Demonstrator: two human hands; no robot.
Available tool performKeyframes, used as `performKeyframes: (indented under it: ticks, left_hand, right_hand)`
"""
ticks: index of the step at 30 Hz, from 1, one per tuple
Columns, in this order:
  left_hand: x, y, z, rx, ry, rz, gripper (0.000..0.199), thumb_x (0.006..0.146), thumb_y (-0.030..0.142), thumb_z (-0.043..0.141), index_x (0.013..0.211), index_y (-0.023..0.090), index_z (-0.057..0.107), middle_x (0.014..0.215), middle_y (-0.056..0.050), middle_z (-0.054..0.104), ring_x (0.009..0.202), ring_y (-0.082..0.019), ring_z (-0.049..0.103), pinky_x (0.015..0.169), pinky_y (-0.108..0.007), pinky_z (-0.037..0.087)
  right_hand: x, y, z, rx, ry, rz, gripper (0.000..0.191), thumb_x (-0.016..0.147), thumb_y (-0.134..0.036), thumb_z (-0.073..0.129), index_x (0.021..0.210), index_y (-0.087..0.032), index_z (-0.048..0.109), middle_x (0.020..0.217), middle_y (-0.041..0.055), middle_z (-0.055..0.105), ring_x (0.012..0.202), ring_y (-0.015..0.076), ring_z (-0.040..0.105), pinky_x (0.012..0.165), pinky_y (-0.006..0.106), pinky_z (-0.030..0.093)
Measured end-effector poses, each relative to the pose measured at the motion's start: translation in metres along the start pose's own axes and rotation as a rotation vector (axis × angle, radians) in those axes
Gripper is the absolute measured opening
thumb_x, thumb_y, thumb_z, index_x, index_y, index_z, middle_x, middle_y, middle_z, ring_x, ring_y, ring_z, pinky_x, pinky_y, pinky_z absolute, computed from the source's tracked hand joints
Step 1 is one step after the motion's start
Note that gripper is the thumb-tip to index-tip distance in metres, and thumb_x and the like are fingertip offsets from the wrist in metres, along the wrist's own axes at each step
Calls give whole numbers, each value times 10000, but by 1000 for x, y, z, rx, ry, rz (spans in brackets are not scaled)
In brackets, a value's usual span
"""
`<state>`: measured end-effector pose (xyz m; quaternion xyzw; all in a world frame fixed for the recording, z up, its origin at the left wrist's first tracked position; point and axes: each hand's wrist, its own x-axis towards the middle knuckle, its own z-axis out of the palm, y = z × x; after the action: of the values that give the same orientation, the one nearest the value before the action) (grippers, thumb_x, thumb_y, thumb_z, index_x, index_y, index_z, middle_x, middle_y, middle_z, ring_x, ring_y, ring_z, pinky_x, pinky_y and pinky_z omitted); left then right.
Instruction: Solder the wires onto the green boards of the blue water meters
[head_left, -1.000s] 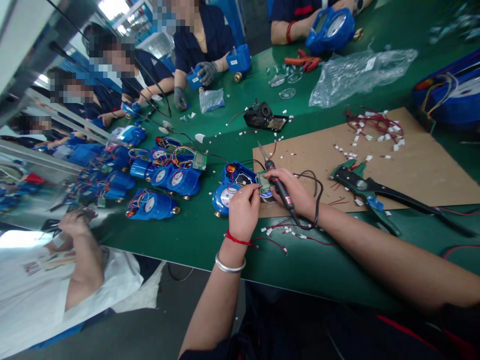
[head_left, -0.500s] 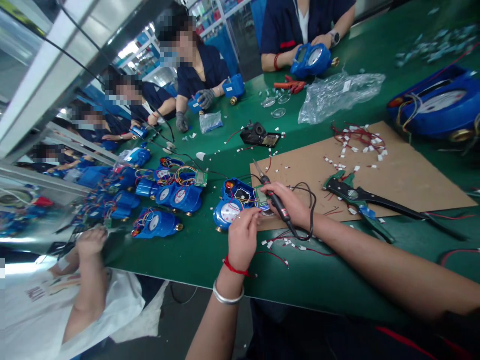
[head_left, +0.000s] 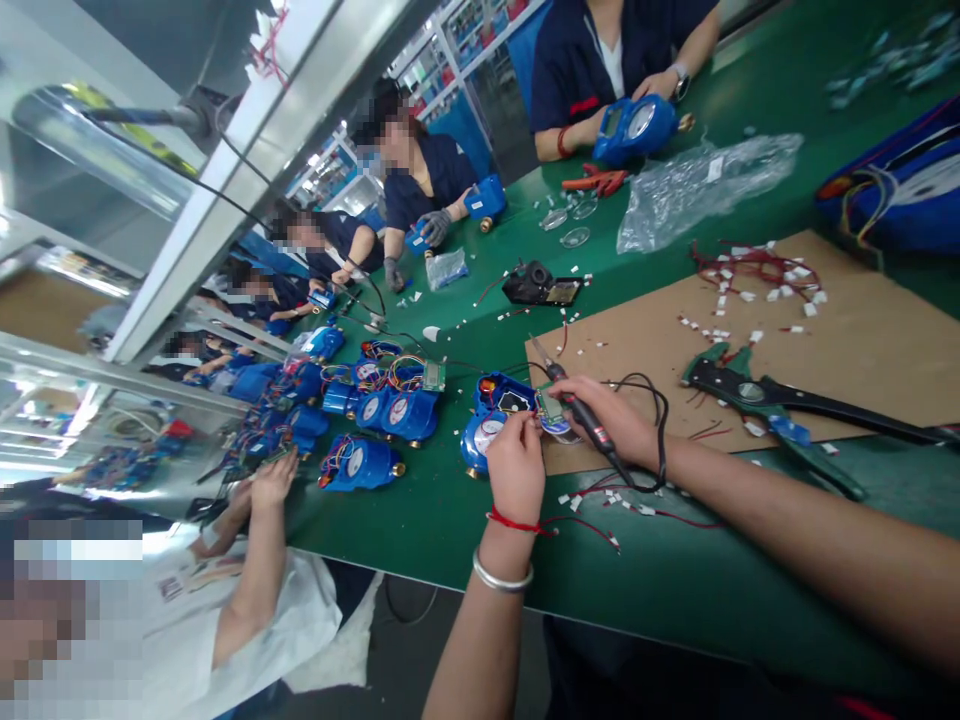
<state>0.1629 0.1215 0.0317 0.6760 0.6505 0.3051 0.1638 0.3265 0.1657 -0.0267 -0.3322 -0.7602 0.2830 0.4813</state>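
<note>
My right hand (head_left: 604,415) is closed around a black soldering iron (head_left: 590,425), whose tip points up and left. Beside it my left hand (head_left: 517,460) has thumb and fingers pinched together at the edge of a small green circuit board (head_left: 553,405); what they pinch is too small to name. Just left of the board lies an opened blue meter (head_left: 482,432) with a white dial and wires inside. A round part, partly hidden by my hands, sits under the board.
Brown cardboard (head_left: 847,350) bears green-handled wire strippers (head_left: 750,390) and red wires (head_left: 757,272). A black soldering stand (head_left: 536,283) is behind. Blue meters (head_left: 364,462) stand at left, a plastic bag (head_left: 705,190) at the back. Several people work around the green table (head_left: 420,510).
The view has shifted, so the scene sits further right. My left fingers have moved slightly toward the circuit board. The soldering iron remains in my right hand.
</note>
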Motion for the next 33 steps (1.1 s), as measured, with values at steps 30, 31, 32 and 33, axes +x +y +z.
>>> performKeyframes:
  ticks: [30,31,32,33]
  left_hand:
    - [2,-4,-2,194,-31,389,229,931,176,391,1100,170,544,1022,-88,656,948,-189,609,839,-335,482]
    - [2,-5,0,199,-12,374,224,929,171,391,1084,168,553,1024,-91,655,956,-192,607,843,-340,481]
    - [2,-7,2,203,-1,355,220,926,164,391,1067,167,561,1025,-93,654,958,-195,605,842,-344,481]
    - [2,-8,3,206,0,334,217,924,157,391,1055,167,565,1024,-92,653,956,-196,603,840,-345,480]
  right_hand:
    - [-1,-3,-1,-6,31,-3,443,770,-114,517,1190,-245,473,1137,70,561,1062,234,540,930,417,441]
    - [-1,-4,-1,-4,31,-4,436,776,-120,515,1191,-246,473,1133,70,562,1062,235,540,928,418,442]
    - [-1,-5,-2,-5,29,-4,430,781,-126,515,1191,-248,474,1127,69,563,1060,235,540,924,419,444]
    - [-1,-6,-2,-8,27,-3,422,786,-132,514,1190,-249,474,1120,68,565,1056,236,541,920,419,446]
